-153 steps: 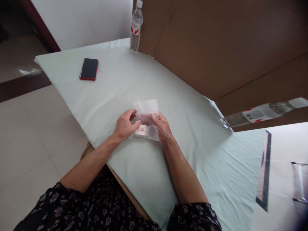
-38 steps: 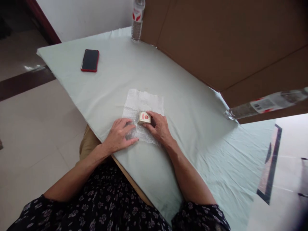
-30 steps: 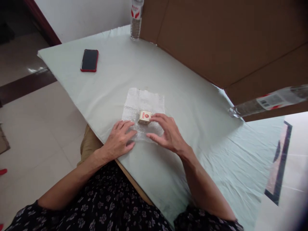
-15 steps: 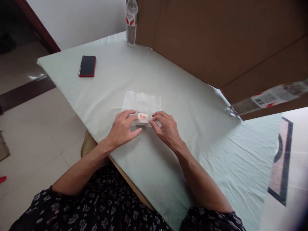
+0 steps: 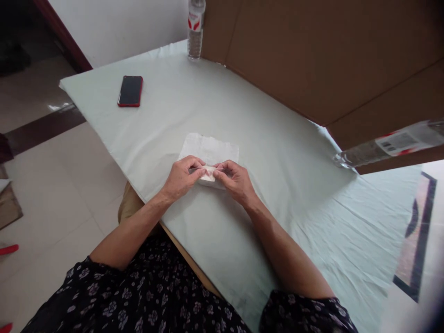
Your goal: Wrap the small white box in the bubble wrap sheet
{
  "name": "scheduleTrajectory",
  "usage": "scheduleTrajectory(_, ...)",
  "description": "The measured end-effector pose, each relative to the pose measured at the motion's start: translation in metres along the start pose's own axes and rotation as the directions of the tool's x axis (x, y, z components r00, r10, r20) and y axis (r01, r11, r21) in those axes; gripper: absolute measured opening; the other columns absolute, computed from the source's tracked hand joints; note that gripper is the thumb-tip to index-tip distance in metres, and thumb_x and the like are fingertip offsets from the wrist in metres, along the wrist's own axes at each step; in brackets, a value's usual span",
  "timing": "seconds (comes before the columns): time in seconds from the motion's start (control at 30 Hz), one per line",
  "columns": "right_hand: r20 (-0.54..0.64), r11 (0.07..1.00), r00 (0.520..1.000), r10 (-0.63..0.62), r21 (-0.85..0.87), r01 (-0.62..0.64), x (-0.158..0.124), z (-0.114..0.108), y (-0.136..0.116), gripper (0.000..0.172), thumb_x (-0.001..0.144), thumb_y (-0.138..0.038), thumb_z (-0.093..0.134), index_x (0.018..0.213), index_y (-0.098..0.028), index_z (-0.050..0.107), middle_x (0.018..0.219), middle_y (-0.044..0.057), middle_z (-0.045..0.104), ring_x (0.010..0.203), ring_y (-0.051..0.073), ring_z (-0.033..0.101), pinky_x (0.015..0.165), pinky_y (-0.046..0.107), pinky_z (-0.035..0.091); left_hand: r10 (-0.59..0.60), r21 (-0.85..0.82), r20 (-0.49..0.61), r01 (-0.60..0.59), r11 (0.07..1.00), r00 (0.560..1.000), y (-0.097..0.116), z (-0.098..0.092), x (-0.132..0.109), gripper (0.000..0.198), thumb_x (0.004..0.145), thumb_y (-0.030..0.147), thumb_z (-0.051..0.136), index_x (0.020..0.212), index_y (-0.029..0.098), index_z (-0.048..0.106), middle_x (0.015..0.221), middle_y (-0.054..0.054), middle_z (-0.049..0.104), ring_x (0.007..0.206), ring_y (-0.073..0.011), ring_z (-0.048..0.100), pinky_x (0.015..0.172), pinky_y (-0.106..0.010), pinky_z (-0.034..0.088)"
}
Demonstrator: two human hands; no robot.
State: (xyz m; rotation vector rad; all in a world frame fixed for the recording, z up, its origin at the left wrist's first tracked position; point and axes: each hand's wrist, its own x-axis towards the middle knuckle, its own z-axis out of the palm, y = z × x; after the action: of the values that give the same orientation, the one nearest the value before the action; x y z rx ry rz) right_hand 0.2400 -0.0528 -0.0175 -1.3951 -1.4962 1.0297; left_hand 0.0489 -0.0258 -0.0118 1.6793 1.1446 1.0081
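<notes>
A white paper tissue [image 5: 210, 146] lies spread on the cloth, its far part flat. At its near edge sits a small box [image 5: 208, 174] with tissue folded over it; faint reddish print shows through. My left hand [image 5: 183, 179] pinches the left end of this wrapped box, thumb on the near side. On the opposite end, my right hand [image 5: 236, 181] grips it the same way, with the thumb pressed on the paper. The fingers behind the box are partly hidden.
A pale green cloth [image 5: 152, 120] covers the table. Toward the far left lies a phone [image 5: 130, 91] in a red case. One plastic bottle [image 5: 195, 34] stands at the back; another bottle [image 5: 391, 142] is at the right, by a large brown cardboard panel [image 5: 305, 60].
Both hands have closed in on the small box from its sides. Its printed face, visible before, is now covered by tissue. The whole view has shifted slightly.
</notes>
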Motion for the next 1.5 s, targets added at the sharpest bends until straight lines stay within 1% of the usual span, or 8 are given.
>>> scheduleTrajectory(0.4,-0.086,0.966,0.992,-0.096,-0.248,0.072,-0.014,-0.002,0.003,0.014,0.089,-0.034,0.059,0.088,-0.022,0.065,0.088,0.004,0.075,0.079,0.019,0.066,0.075,0.033,0.048,-0.065,0.015,0.083,0.064,0.998,0.994,0.004,-0.004,-0.005,0.012,0.077,0.026,0.068,0.067,0.019,0.067,0.086,-0.002,0.070,0.080,-0.0142,0.063,0.075,-0.027,0.047)
scheduleTrajectory(0.5,-0.147,0.770,0.902,-0.405,-0.587,0.250,-0.025,-0.006,-0.004,0.013,0.094,-0.024,0.055,0.098,-0.021,0.068,0.103,0.007,0.076,0.094,0.022,0.067,0.085,0.036,0.044,-0.096,0.025,0.125,0.094,0.995,0.988,0.005,-0.005,-0.001,0.013,0.075,0.029,0.070,0.068,0.018,0.066,0.080,-0.001,0.069,0.074,-0.0132,0.060,0.071,-0.026,0.046)
scheduleTrajectory(0.6,0.072,0.523,0.826,-0.560,-0.742,0.419,-0.037,-0.002,-0.017,0.017,0.098,-0.017,0.053,0.105,-0.022,0.068,0.108,0.007,0.077,0.099,0.020,0.065,0.089,0.036,0.039,-0.098,0.032,0.156,0.094,0.995,0.983,0.004,-0.006,0.004,0.015,0.075,0.032,0.070,0.069,0.018,0.066,0.076,0.000,0.068,0.073,-0.0137,0.059,0.070,-0.026,0.046)
scheduleTrajectory(0.77,0.340,0.375,0.848,-0.407,-0.784,0.495,-0.039,0.011,-0.027,0.024,0.101,-0.014,0.046,0.115,-0.021,0.065,0.114,0.007,0.075,0.101,0.021,0.061,0.091,0.036,0.034,-0.121,0.086,0.202,0.105,0.991,0.972,0.007,-0.016,0.007,0.016,0.077,0.034,0.065,0.073,0.019,0.065,0.074,-0.001,0.067,0.072,-0.0155,0.059,0.070,-0.028,0.048)
scheduleTrajectory(0.97,0.389,0.287,0.861,-0.328,-0.827,0.483,-0.030,0.014,-0.030,0.023,0.098,-0.022,0.055,0.121,-0.023,0.061,0.107,0.006,0.070,0.093,0.023,0.053,0.085,0.039,0.029,-0.168,0.210,0.172,0.130,0.969,0.971,0.006,-0.044,-0.005,0.038,0.078,0.035,0.066,0.112,0.019,0.067,0.083,-0.001,0.066,0.072,-0.0161,0.059,0.067,-0.028,0.048)
scheduleTrajectory(1.1,0.413,0.227,0.857,-0.308,-0.843,0.488,-0.026,0.019,-0.033,0.027,0.097,-0.029,0.060,0.123,-0.022,0.060,0.106,0.008,0.067,0.091,0.024,0.049,0.081,0.039,0.027,-0.238,0.328,0.098,0.195,0.924,0.966,-0.002,-0.041,-0.007,0.030,0.084,0.032,0.056,0.107,0.017,0.069,0.065,0.003,0.056,0.059,-0.0150,0.052,0.063,-0.029,0.045)
scheduleTrajectory(1.3,0.423,0.191,0.847,-0.323,-0.847,0.496,-0.022,0.022,-0.032,0.023,0.098,-0.030,0.058,0.119,-0.020,0.062,0.100,0.008,0.066,0.088,0.024,0.046,0.078,0.038,0.026,-0.216,0.506,-0.114,0.244,0.827,0.970,-0.004,-0.044,-0.021,0.050,0.082,0.044,0.065,0.122,0.014,0.064,0.100,-0.010,0.069,0.079,-0.0212,0.062,0.081,-0.038,0.051)
scheduleTrajectory(1.5,0.399,0.222,0.850,-0.343,-0.845,0.487,-0.021,0.024,-0.028,0.020,0.097,-0.027,0.058,0.116,-0.021,0.062,0.100,0.008,0.066,0.089,0.024,0.046,0.079,0.039,0.027,-0.380,0.456,-0.101,0.383,0.804,0.919,-0.002,-0.055,-0.033,0.057,0.078,0.055,0.068,0.118,0.015,0.066,0.078,-0.004,0.068,0.069,-0.0219,0.063,0.067,-0.033,0.047)
